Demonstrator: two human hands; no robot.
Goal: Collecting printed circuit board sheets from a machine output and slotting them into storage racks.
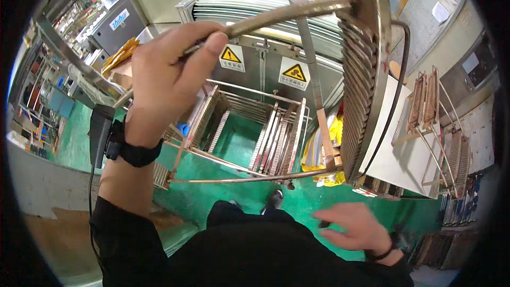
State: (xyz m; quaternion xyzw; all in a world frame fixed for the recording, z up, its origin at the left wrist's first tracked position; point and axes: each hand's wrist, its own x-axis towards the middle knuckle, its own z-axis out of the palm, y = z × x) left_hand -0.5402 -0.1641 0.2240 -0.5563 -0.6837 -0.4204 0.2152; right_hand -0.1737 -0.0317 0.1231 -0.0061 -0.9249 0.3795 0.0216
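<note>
My left hand (172, 72) is wrapped around the upper bar (287, 15) of a slotted metal rack, held up in front of me. The rack's ridged side panel (358, 95) stands to the right, and its lower rod (255, 179) runs across the middle. My right hand (353, 226), slightly blurred, hovers low on the right, apart from the rack. Its thumb and fingers are curled around a small dark thing too unclear to name. Beyond the held rack, a second slotted metal rack (241, 162) sits low, by a grey machine front.
Behind is a machine (265, 69) with two yellow warning signs. A yellow-and-white bag (313, 154) lies beside the low rack. On the right, another wire rack (425, 101) stands by a white board (390, 127). My feet (273, 201) are on the green floor (196, 199).
</note>
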